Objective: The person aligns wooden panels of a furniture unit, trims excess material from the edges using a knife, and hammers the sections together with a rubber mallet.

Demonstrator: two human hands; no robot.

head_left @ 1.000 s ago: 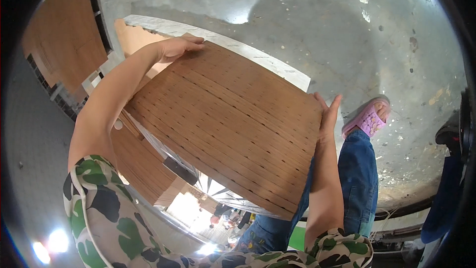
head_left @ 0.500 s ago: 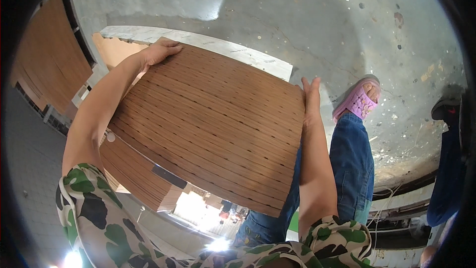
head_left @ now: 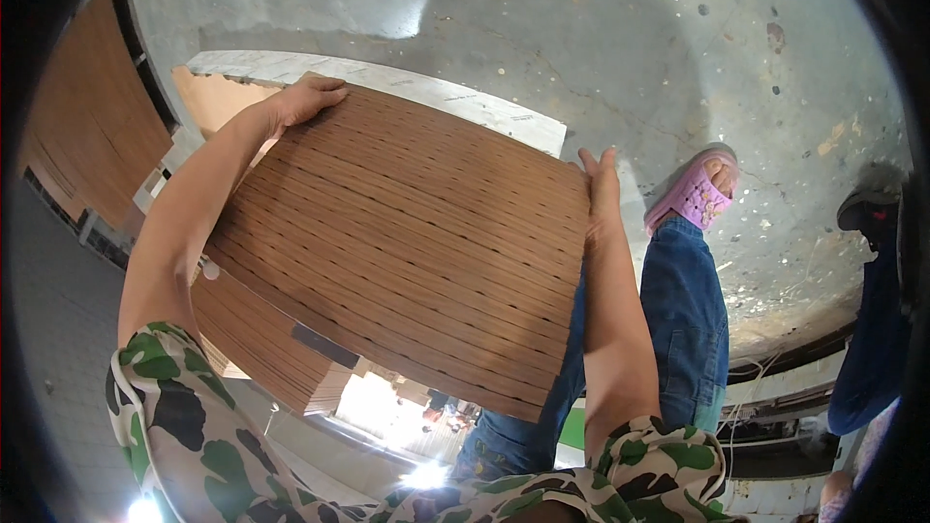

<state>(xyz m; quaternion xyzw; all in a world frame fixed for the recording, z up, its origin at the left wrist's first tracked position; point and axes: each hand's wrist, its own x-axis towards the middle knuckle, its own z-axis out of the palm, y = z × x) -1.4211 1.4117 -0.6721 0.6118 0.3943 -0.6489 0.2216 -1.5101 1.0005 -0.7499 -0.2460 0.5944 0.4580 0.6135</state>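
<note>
Head view: we look down on a bare concrete floor (head_left: 601, 58), and over it we carry a big brown slatted wood panel (head_left: 407, 232), held flat between our two arms, far corner near a pale board (head_left: 426, 92) lying on the floor. Below it on the left sits a stack of similar panels (head_left: 262, 339). Our left hand (head_left: 308, 97) curls over the panel's far left corner; our right hand (head_left: 601, 194) lies open, fingers straight, pressed against the right edge rather than wrapped around it. We judge that flat press the weak point: the panel could slide off and drop toward the pink sandal (head_left: 693, 196) just right of it, or its edge could knock the stack
</note>
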